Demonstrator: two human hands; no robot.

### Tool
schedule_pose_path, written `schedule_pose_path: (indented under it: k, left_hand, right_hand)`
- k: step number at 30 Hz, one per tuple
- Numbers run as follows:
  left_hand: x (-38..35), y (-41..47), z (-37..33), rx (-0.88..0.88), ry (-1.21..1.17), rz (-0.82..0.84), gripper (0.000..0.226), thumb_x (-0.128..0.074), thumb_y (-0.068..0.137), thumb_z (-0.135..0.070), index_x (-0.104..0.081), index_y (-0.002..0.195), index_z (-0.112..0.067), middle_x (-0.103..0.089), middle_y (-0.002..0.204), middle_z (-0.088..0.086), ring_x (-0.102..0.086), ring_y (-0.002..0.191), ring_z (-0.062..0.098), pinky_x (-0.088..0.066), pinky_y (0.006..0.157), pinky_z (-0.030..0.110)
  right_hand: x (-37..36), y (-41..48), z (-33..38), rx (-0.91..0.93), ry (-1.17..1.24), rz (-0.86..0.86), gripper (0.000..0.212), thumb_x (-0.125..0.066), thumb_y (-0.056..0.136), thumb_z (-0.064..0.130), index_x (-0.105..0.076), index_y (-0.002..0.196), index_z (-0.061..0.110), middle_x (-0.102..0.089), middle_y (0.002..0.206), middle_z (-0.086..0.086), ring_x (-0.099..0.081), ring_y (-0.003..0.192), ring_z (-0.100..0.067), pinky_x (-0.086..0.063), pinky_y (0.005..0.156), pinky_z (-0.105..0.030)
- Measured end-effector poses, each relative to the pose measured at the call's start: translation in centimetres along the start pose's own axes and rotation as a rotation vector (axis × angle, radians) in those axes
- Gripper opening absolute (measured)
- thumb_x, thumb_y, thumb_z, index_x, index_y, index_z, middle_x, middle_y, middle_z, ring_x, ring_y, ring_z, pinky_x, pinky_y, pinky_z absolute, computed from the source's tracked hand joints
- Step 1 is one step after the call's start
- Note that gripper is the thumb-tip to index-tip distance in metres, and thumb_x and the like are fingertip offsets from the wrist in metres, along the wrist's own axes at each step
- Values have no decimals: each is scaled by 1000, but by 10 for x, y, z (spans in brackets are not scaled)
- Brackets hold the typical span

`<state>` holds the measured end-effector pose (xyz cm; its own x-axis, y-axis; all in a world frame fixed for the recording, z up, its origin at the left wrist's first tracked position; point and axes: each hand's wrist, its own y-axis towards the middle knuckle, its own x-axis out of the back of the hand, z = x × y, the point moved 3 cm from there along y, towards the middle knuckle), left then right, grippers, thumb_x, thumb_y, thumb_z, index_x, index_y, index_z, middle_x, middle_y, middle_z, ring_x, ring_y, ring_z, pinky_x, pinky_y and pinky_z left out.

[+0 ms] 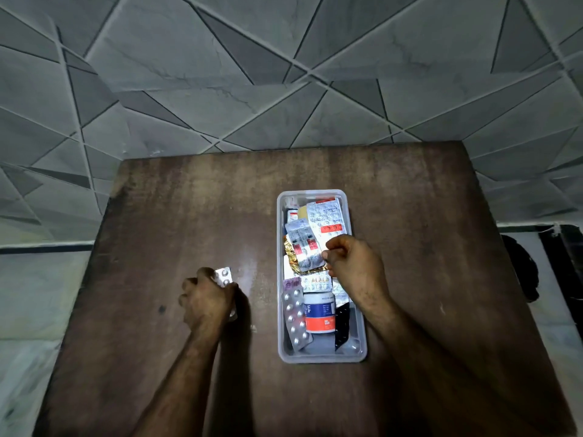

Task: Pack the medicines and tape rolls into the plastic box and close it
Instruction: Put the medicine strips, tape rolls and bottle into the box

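Note:
A clear plastic box (362, 329) stands open on the brown table, right of centre, filled with several blister strips and a white jar (319, 312) with a blue and orange label. My right hand (350, 263) is over the box's middle, its fingers pinched on the edge of a silver and red blister strip (305, 247) that lies on the pile. My left hand (206, 299) rests on the table left of the box, closed around a small silver blister strip (223, 275) whose top end sticks out above my fingers. No tape rolls or lid show.
The wooden table (426, 216) ends at a grey tiled wall (284, 74) behind. A dark object (520, 269) sits off the table's right edge. A small dark spot (161, 309) marks the table near my left hand.

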<state>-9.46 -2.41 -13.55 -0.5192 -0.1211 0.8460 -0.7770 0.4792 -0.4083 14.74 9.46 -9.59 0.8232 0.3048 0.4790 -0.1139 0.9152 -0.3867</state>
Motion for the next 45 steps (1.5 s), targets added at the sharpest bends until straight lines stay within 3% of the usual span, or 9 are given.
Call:
schedule_pose_path:
  k: [12, 16, 20, 25, 29, 33, 35, 41, 45]
  left_hand:
    - [5, 8, 9, 23, -303, 24, 58, -85, 65, -14, -54, 115, -11, -68, 109, 15, -65, 100, 34, -48, 80, 35]
    - [8, 8, 7, 53, -459, 81, 27, -76, 74, -12, -66, 98, -17, -73, 97, 6, -69, 92, 26, -55, 84, 37]
    - [19, -6, -18, -68, -533, 150, 23, -76, 78, -19, -67, 99, -23, -71, 89, 2, -69, 86, 21, -56, 84, 40]
    - [33, -42, -73, -330, -487, 246, 29, -69, 77, -9, -62, 102, -23, -64, 75, 4, -61, 64, 19, -53, 67, 36]
    - [22, -60, -107, -417, -346, 304, 39, -71, 73, -13, -60, 109, -25, -69, 75, 0, -65, 65, 18, -54, 67, 32]
    - [2, -77, -125, -501, -181, 317, 55, -75, 75, -21, -53, 125, -23, -72, 111, 7, -70, 93, 24, -58, 79, 33]
    - [-6, -83, -125, -501, -182, 347, 61, -78, 76, -32, -51, 130, -21, -70, 117, 5, -69, 99, 23, -56, 82, 31]
    - [-9, -79, -103, -416, -358, 501, 58, -85, 69, -34, -57, 119, -23, -72, 94, 2, -72, 84, 19, -61, 79, 40]
    - [-2, -71, -90, -438, -401, 354, 32, -79, 78, -26, -67, 107, -19, -72, 86, 2, -72, 78, 20, -61, 75, 37]
  right_hand:
    - [11, -17, 0, 46, 20, 16, 7, -66, 88, 16, -68, 88, 23, -71, 82, 4, -70, 77, -13, -62, 75, -41]
    - [15, -20, -3, 23, 58, 2, 13, -66, 87, 14, -68, 81, 25, -71, 76, 2, -71, 74, -16, -62, 72, -43]
    - [17, -23, -8, 6, 91, -17, 13, -65, 88, 14, -68, 84, 26, -71, 77, 3, -72, 72, -17, -62, 70, -45]
    - [16, -27, -9, 25, 80, -24, 13, -66, 87, 18, -67, 81, 30, -72, 77, 3, -72, 73, -15, -62, 72, -44]
    - [10, -31, -10, 34, 46, 39, 7, -68, 87, 22, -68, 87, 30, -71, 81, 6, -70, 76, -12, -62, 73, -42]
    - [6, -38, -12, 27, 19, 82, 5, -67, 88, 24, -68, 92, 27, -72, 83, 6, -70, 78, -10, -62, 77, -39]
    - [8, -41, -14, 27, 28, 81, 4, -67, 88, 25, -69, 91, 26, -72, 83, 6, -70, 78, -9, -62, 76, -37]
    - [25, -39, -22, -8, 67, -3, 8, -68, 87, 20, -69, 87, 28, -71, 79, 4, -71, 75, -14, -63, 69, -36]
    - [28, -39, -20, -5, 60, 5, 9, -67, 89, 20, -67, 88, 28, -71, 80, 4, -71, 76, -15, -62, 67, -30]
